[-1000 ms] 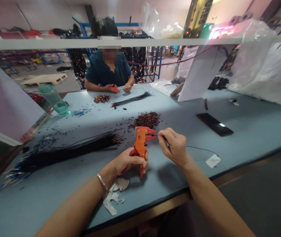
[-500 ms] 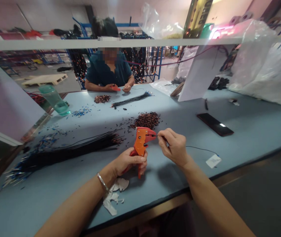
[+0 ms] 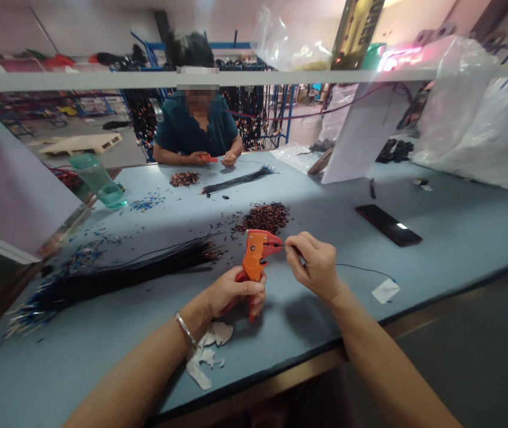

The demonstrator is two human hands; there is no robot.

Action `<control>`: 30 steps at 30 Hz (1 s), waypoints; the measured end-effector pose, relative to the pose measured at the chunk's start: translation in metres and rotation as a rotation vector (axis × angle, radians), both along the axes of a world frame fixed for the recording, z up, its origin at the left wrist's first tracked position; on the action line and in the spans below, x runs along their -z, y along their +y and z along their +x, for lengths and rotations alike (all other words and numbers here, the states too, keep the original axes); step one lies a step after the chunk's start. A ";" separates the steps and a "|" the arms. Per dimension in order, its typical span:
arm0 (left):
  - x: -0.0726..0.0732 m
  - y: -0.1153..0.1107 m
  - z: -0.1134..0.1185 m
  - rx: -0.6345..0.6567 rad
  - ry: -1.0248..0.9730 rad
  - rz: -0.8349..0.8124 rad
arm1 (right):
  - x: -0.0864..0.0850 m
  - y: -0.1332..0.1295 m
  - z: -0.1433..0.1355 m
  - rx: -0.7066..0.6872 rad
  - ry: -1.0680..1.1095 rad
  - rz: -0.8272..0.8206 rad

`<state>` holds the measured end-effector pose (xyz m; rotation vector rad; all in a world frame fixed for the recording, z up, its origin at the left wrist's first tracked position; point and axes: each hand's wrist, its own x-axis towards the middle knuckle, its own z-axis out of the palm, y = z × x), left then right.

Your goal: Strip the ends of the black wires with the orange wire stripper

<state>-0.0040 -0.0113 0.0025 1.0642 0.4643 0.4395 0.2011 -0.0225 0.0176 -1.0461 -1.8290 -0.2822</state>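
Note:
My left hand is wrapped round the handles of an orange and red wire stripper, its jaws pointing right. A thin black wire is pinched in my right hand, its tip reaching the stripper's jaws. The wire's other end trails right to a small white tag on the table. Just behind the stripper lies a pile of short black and copper-coloured offcuts. To the left rests a long bundle of black wires, with blue and bare ends at its far left.
A phone lies at the right on the blue table. Torn white paper is by my left wrist. At the left back leans a green bottle. Across the table a person holds a red tool, near a smaller wire bundle.

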 end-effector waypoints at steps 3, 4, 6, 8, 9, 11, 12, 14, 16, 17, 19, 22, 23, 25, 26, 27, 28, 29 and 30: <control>0.001 0.000 -0.001 0.010 -0.012 0.005 | 0.000 0.000 0.000 0.000 -0.006 -0.002; 0.001 0.000 -0.001 0.013 -0.015 0.008 | 0.001 0.000 0.000 0.001 -0.009 -0.003; 0.001 -0.001 -0.001 0.016 -0.016 0.010 | 0.001 0.000 0.000 0.004 -0.010 -0.003; 0.001 -0.001 -0.001 0.017 -0.016 0.007 | 0.002 0.000 0.000 0.005 -0.005 -0.006; 0.001 -0.001 -0.001 0.019 -0.016 0.007 | 0.002 0.000 0.000 0.005 -0.001 -0.008; 0.001 -0.001 -0.001 0.025 -0.015 0.007 | 0.001 0.000 0.000 0.002 0.008 -0.011; 0.001 -0.001 -0.001 0.027 -0.017 0.006 | 0.001 0.000 0.000 0.000 0.013 -0.012; 0.002 0.000 -0.001 0.027 -0.023 0.001 | 0.000 0.000 0.000 -0.004 0.019 -0.011; 0.002 0.000 -0.001 0.025 -0.028 -0.003 | -0.001 0.000 0.000 -0.008 0.018 -0.010; 0.002 0.000 -0.001 0.023 -0.028 -0.003 | -0.001 -0.001 0.000 -0.011 0.017 -0.011; 0.002 0.000 -0.002 0.021 -0.025 -0.002 | -0.001 -0.001 0.001 -0.013 0.017 -0.015; 0.002 0.000 -0.002 0.024 -0.025 0.000 | 0.000 -0.001 0.001 -0.011 0.017 -0.021; 0.002 0.000 -0.002 0.024 -0.026 0.002 | 0.000 0.000 0.001 -0.009 0.015 -0.022; 0.002 0.000 -0.002 0.023 -0.027 0.007 | 0.001 0.000 0.002 -0.009 0.010 -0.021; 0.002 0.000 -0.001 0.022 -0.027 0.011 | 0.001 0.000 0.002 -0.010 0.009 -0.021; 0.002 0.000 -0.001 0.022 -0.027 0.016 | 0.000 0.000 0.002 -0.012 0.008 -0.020; 0.002 -0.001 -0.001 0.022 -0.025 0.021 | 0.000 0.000 0.002 -0.013 0.009 -0.019; 0.001 -0.001 -0.001 0.020 -0.022 0.025 | 0.000 -0.001 0.002 -0.015 0.011 -0.016; 0.001 -0.001 -0.001 0.016 -0.018 0.029 | -0.001 -0.001 0.002 -0.017 0.014 -0.013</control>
